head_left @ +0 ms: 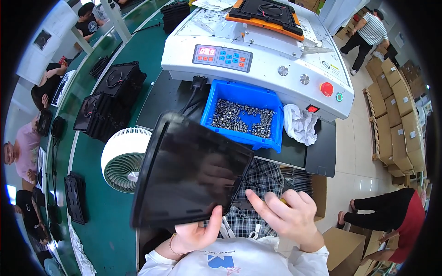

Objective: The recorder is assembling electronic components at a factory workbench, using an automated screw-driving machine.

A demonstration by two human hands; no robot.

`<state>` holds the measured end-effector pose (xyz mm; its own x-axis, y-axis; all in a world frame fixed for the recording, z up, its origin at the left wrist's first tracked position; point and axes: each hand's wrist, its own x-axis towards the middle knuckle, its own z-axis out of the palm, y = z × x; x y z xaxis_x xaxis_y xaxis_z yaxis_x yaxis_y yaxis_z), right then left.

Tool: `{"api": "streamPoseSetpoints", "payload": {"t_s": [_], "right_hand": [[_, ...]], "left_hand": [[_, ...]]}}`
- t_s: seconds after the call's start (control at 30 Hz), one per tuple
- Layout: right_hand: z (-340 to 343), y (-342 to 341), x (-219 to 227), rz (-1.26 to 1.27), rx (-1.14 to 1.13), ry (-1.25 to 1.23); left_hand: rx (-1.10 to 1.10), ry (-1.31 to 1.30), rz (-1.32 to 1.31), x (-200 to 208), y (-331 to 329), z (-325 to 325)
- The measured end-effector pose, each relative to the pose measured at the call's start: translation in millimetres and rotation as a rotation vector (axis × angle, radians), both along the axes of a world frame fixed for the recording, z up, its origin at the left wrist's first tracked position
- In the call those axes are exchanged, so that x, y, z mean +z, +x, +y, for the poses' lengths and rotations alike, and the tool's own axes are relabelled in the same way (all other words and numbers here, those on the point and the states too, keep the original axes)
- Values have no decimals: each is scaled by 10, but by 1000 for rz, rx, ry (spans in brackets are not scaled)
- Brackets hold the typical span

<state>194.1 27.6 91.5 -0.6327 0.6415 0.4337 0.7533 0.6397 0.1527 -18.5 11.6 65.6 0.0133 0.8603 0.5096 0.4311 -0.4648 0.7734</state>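
My left hand (199, 235) grips a glossy black flat panel (191, 175) by its lower edge, thumb on the face and the other fingers mostly hidden behind it. The panel is tilted and has a raised rim with small slots. To its right, apart from it, is my right hand (287, 214), index finger stretched toward the panel and the other fingers curled. A bit of yellow shows behind those curled fingers; I cannot make out what it is. Beyond the panel, a blue bin (276, 143) holds many small metal nuts (230, 115).
A white machine (267, 69) with buttons and an orange-edged fixture (232, 17) stands ahead. On the green bench (110, 239) at left are a white fan (124, 161) and stacked black panels (103, 115). A crumpled white bag (300, 124) lies beside the bin. Cartons (391, 119) and people are around.
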Motion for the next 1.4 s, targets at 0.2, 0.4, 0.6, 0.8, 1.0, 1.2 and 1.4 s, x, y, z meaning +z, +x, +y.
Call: {"api": "streamPoseSetpoints", "payload": {"t_s": [0.2,0.4,0.6,0.8,1.0,1.2,1.4], "right_hand": [[37,137,246,-165,179,525],[20,166,292,65,-67,178],[29,69,99,156,-99,130],[-11,64,95,188,-137,52],[21,158,15,933,-131,-672],[78,79,-114,1590,160,-1192],[81,-142,-233,1634,236,-1039]], "left_hand": [[-261,-664,-797,259,-54,-4],[-231,-538,-923,299,2,-21],[-495,-729,-1020,295,50,-86],[-366,-670,-1030,251,-31,-56],[-393,-585,-951,200,-116,-27],[-509,-671,-988,104,-148,-94],[-532,-462,-1151,-123,-109,-126]]}}
